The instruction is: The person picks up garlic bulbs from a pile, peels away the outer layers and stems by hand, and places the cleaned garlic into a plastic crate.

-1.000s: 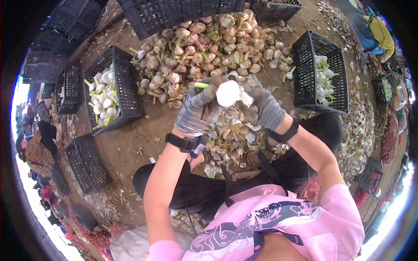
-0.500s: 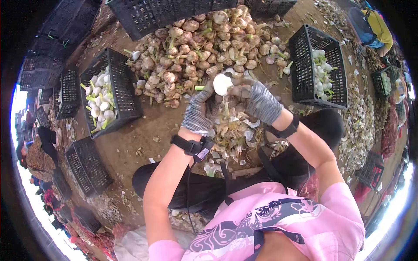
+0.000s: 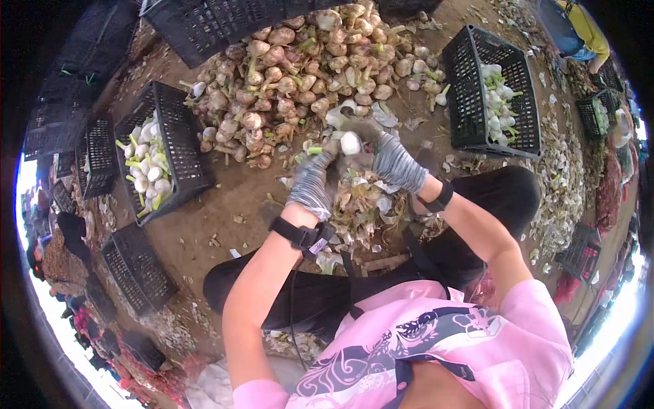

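Both hands wear grey striped gloves and meet around a white garlic bulb (image 3: pixel 350 143). My left hand (image 3: pixel 315 178) is closed on it from the left, with a short green stem (image 3: pixel 314 150) sticking out beside the fingers. On the right side my right hand (image 3: pixel 394 158) has its fingers closed against the bulb. Loose peeled skin (image 3: pixel 339 116) shows just beyond the fingertips, partly blurred. Under the hands lies a litter of garlic skins (image 3: pixel 357 204). A large heap of unpeeled garlic (image 3: pixel 286 88) rises just past them.
Black crates holding cleaned garlic stand at left (image 3: pixel 178 153) and at right (image 3: pixel 470 102). Another dark crate (image 3: pixel 138 267) sits at lower left, and a big crate (image 3: pixel 225 31) is behind the heap. A person in yellow (image 3: pixel 587 34) is at upper right.
Both hands have turned a little around the bulb, which shows less of its white surface now. Pale skin has appeared beyond the fingers. The whole view has shifted slightly.
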Motion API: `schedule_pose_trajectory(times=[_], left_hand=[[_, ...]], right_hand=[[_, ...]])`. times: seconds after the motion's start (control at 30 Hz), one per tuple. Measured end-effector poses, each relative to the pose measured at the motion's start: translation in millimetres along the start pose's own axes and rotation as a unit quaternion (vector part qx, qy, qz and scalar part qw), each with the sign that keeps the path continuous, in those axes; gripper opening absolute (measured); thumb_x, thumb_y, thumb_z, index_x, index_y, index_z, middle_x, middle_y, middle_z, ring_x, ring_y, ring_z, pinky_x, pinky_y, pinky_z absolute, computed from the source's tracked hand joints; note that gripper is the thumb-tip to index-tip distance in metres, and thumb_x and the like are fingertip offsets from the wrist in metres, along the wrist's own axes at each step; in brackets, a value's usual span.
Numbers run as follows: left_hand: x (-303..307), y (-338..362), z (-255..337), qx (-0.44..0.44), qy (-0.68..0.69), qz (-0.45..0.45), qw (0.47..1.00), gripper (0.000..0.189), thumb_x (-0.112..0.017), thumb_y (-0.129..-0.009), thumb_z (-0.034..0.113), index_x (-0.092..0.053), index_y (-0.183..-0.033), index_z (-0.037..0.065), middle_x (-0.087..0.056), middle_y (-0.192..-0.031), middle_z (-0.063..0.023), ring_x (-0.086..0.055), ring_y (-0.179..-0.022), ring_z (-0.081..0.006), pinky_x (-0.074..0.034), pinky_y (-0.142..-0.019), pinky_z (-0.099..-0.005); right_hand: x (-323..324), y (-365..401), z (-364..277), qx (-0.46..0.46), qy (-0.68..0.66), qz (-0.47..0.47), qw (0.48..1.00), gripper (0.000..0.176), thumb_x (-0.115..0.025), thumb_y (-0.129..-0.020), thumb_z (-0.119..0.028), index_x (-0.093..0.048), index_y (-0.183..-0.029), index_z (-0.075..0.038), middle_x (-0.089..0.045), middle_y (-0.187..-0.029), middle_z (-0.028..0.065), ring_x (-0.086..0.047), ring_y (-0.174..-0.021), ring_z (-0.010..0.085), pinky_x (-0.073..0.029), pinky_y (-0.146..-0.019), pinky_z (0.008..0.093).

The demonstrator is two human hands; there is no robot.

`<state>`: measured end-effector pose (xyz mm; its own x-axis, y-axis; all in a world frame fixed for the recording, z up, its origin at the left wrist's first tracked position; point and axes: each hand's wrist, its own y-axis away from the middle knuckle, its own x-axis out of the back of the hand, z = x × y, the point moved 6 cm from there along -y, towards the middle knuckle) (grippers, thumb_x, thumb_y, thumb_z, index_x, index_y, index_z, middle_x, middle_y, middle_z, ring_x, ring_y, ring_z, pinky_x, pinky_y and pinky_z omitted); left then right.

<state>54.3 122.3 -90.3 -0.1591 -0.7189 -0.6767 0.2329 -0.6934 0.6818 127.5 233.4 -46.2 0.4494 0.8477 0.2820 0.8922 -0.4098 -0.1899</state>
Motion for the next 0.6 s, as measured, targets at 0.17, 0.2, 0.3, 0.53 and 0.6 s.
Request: schedule_pose_trajectory(times=[0.17, 0.2, 0.3, 0.53, 0.6], left_hand=[[6.2, 6.1, -13.6, 0.008, -0.142, 0.026, 0.989, 0.022, -0.056, -0.086, 0.019, -0.057, -0.103, 0.003, -0.061, -0.087, -0.005, -0.06, -0.071, -0.0144, -0.052, -0.059, -0.0271], [7.7, 6.2, -14.5, 0.009, -0.141, 0.028, 0.99, 0.022, -0.056, -0.086, 0.019, -0.057, -0.103, 0.003, -0.061, -0.087, -0.005, -0.06, -0.071, -0.0144, -0.052, -0.059, -0.0271], [1.5, 11.7, -12.7, 0.016, -0.144, 0.006, 0.989, 0.024, -0.056, -0.087, 0.018, -0.056, -0.104, 0.002, -0.06, -0.087, -0.0057, -0.06, -0.067, -0.0137, -0.052, -0.06, -0.025], [-10.1, 18.3, 0.0, 0.014, -0.127, 0.033, 0.991, 0.023, -0.058, -0.084, 0.014, -0.056, -0.102, 0.0, -0.061, -0.086, -0.0072, -0.061, -0.071, -0.0134, -0.054, -0.06, -0.025], [-3.3, 15.3, 0.3, 0.015, -0.124, 0.041, 0.991, 0.024, -0.06, -0.084, 0.014, -0.056, -0.103, 0.0, -0.061, -0.086, -0.0068, -0.062, -0.071, -0.0142, -0.054, -0.058, -0.0252]], right_hand=[[43.9, 36.7, 94.7, -0.279, -0.622, 0.226, 0.696, 0.02, -0.062, -0.079, -0.019, -0.056, -0.096, -0.008, -0.061, -0.092, 0.0072, -0.06, -0.081, 0.0193, -0.052, -0.069, 0.0321], [75.9, 40.4, 112.9, -0.24, -0.677, 0.276, 0.639, 0.022, -0.062, -0.08, -0.023, -0.056, -0.096, -0.009, -0.061, -0.094, 0.0079, -0.06, -0.082, 0.0199, -0.051, -0.07, 0.0332], [147.1, 50.3, 103.4, -0.05, -0.704, 0.349, 0.617, 0.045, -0.063, -0.078, -0.035, -0.053, -0.107, -0.003, -0.06, -0.1, 0.009, -0.058, -0.085, 0.0167, -0.049, -0.066, 0.0281], [80.7, -1.5, 194.4, -0.23, -0.241, 0.212, 0.919, 0.038, -0.06, -0.08, -0.033, -0.059, -0.105, -0.004, -0.063, -0.097, 0.0068, -0.06, -0.081, 0.0183, -0.05, -0.067, 0.0302], [32.8, -29.2, 225.9, -0.276, 0.387, -0.072, 0.877, 0.027, -0.059, -0.08, -0.02, -0.06, -0.101, -0.004, -0.062, -0.1, 0.0121, -0.061, -0.084, 0.0257, -0.05, -0.071, 0.0375]])
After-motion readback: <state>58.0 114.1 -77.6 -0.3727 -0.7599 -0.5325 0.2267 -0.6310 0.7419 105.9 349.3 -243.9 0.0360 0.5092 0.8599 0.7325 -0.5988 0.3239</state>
